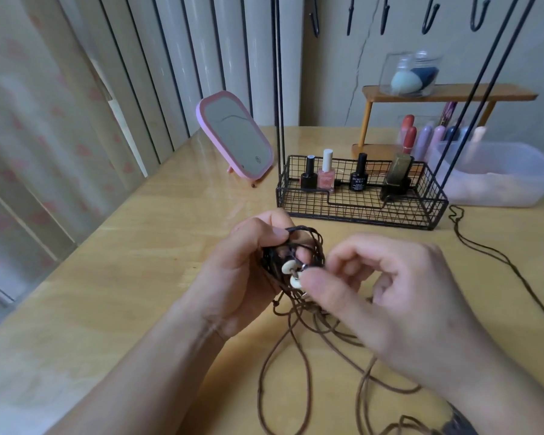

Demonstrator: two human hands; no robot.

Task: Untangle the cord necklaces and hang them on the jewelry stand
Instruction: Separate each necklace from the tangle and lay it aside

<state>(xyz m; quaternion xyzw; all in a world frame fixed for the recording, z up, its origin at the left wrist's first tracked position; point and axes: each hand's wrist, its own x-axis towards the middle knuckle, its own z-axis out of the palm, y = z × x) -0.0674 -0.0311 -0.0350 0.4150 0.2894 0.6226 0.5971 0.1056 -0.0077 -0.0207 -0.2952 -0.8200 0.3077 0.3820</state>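
Wooden desk (139, 246) carries the jewelry stand (361, 196). Left hand (242, 271) grips the knotted cord necklaces (296, 255); right hand (390, 296) pinches a pendant (296, 281). Hard tugging would likely tighten the tangle.

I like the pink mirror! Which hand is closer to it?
Left. The left hand grips the tangled cords below the pink mirror; the right hand pinches a pendant farther right.
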